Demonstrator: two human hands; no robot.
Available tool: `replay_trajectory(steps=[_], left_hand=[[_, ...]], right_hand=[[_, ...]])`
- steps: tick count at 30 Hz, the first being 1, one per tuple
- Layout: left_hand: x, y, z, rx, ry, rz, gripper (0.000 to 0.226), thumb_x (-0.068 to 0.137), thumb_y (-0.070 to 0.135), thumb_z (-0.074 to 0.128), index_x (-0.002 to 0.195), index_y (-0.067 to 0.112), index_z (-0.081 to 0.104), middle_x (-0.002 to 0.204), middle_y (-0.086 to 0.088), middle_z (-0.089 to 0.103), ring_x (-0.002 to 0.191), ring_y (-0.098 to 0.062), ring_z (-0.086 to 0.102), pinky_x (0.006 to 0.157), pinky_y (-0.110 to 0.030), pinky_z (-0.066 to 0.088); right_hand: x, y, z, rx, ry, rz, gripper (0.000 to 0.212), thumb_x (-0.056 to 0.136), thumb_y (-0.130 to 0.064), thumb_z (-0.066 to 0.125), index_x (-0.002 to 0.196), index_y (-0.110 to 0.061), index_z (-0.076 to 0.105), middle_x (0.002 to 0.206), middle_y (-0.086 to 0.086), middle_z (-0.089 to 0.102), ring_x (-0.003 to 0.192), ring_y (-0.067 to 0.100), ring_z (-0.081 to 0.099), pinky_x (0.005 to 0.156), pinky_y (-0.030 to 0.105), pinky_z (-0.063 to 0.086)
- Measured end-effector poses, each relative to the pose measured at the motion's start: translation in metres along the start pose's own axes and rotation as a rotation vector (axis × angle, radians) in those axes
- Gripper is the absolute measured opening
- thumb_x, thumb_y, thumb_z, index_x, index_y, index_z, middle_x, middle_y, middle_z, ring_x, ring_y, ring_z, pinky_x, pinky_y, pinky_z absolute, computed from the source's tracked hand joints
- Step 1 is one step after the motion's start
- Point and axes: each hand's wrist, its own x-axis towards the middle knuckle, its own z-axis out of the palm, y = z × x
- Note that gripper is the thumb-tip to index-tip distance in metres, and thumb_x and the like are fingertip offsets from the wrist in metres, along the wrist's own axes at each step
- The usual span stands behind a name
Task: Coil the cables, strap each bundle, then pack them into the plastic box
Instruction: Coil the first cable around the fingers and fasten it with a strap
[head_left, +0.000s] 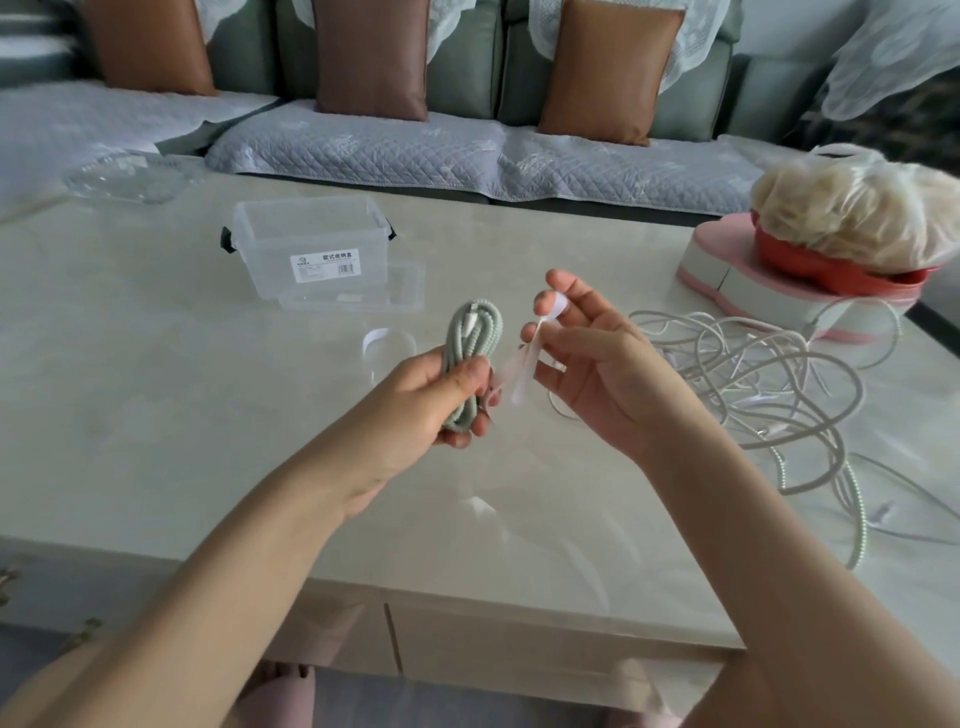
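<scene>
My left hand (441, 397) grips a coiled pale green cable bundle (475, 338) above the middle of the table. Just to its right, my right hand (587, 358) pinches a white strap (527, 364) between thumb and fingers, and the strap hangs down beside the bundle. A clear plastic box (311, 249) with black latches stands open behind the hands, its lid (358, 293) leaning in front of it. A loose tangle of white cables (753, 384) lies on the table at the right.
A roll of white strap tape (387, 345) lies left of the bundle. A glass dish (132, 174) sits at the far left, a pink and white container with a bagged bowl (831, 254) at the far right. A sofa stands behind the table (156, 389).
</scene>
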Motion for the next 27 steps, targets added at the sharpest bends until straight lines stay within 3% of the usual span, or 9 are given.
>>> replay_trajectory(steps=[4,8,12,15,17,18,20,24,27], left_hand=[[0.006,-0.007,-0.007,0.003,0.114,-0.048,0.027,0.099,0.020,0.042,0.074,0.018,0.052,0.071,0.005,0.055,0.061,-0.008,0.051,0.066,-0.024,0.044],[0.013,-0.014,-0.016,0.041,0.252,-0.064,0.024,0.099,0.021,0.043,0.078,0.018,0.054,0.073,0.005,0.058,0.064,-0.008,0.055,0.066,-0.024,0.043],[0.016,-0.020,-0.023,0.480,0.319,0.042,0.021,0.099,0.022,0.043,0.081,0.016,0.053,0.074,-0.001,0.060,0.065,-0.012,0.052,0.064,-0.029,0.038],[0.013,-0.020,-0.024,0.610,0.283,0.042,0.020,0.098,0.025,0.042,0.080,0.018,0.048,0.073,-0.004,0.061,0.056,0.002,0.052,0.055,-0.024,0.036],[0.012,-0.019,-0.024,0.677,0.270,0.045,0.020,0.099,0.026,0.042,0.089,0.014,0.053,0.076,-0.004,0.062,0.063,-0.006,0.056,0.057,-0.024,0.037],[0.011,-0.019,-0.023,0.671,0.265,0.055,0.021,0.099,0.026,0.042,0.094,0.011,0.057,0.077,0.000,0.062,0.065,-0.011,0.057,0.059,-0.025,0.039],[0.007,-0.013,-0.019,0.467,0.224,0.062,0.023,0.100,0.023,0.041,0.102,0.013,0.061,0.076,0.014,0.064,0.060,-0.004,0.056,0.060,-0.017,0.043],[-0.003,0.000,-0.007,-0.016,0.084,-0.003,0.023,0.099,0.023,0.040,0.081,0.019,0.055,0.093,0.010,0.073,0.061,-0.006,0.052,0.069,-0.022,0.047],[-0.007,0.002,-0.004,-0.064,0.064,0.002,0.026,0.098,0.023,0.040,0.077,0.015,0.052,0.068,0.010,0.066,0.058,-0.006,0.052,0.063,-0.024,0.044]], right_hand=[[0.001,-0.008,-0.004,0.045,0.152,-0.063,0.037,0.088,0.012,0.043,0.097,-0.022,0.054,0.069,-0.013,0.061,0.076,0.006,0.063,0.078,0.023,0.047],[-0.002,-0.024,-0.012,0.148,0.245,-0.101,0.036,0.089,0.010,0.039,0.098,-0.022,0.053,0.071,-0.011,0.062,0.067,0.005,0.061,0.069,0.021,0.047],[-0.006,-0.020,-0.012,0.128,0.264,-0.070,0.037,0.090,0.010,0.044,0.110,-0.020,0.050,0.085,-0.005,0.070,0.065,0.007,0.064,0.062,0.018,0.053],[-0.008,-0.013,-0.004,0.125,0.244,-0.044,0.034,0.083,0.005,0.054,0.111,-0.013,0.051,0.088,-0.002,0.073,0.071,0.008,0.067,0.067,0.020,0.056],[-0.010,-0.011,0.000,0.029,0.207,-0.004,0.026,0.077,-0.005,0.058,0.102,-0.014,0.060,0.086,-0.009,0.072,0.073,0.004,0.063,0.073,0.018,0.054],[-0.011,-0.011,0.002,-0.032,0.198,0.016,0.023,0.080,-0.008,0.058,0.099,-0.018,0.062,0.086,-0.012,0.072,0.074,0.002,0.059,0.073,0.016,0.051],[-0.014,-0.009,0.003,-0.104,0.194,0.020,0.020,0.087,-0.008,0.054,0.096,-0.024,0.061,0.085,-0.015,0.070,0.072,0.002,0.051,0.066,0.015,0.042],[-0.017,-0.004,0.010,-0.103,0.117,-0.007,0.009,0.080,-0.016,0.057,0.082,-0.023,0.061,0.091,-0.009,0.067,0.071,0.005,0.056,0.058,0.014,0.045],[-0.020,-0.001,0.016,-0.192,0.070,-0.013,0.011,0.087,-0.012,0.054,0.082,-0.019,0.061,0.078,-0.007,0.058,0.076,0.007,0.061,0.066,0.017,0.050]])
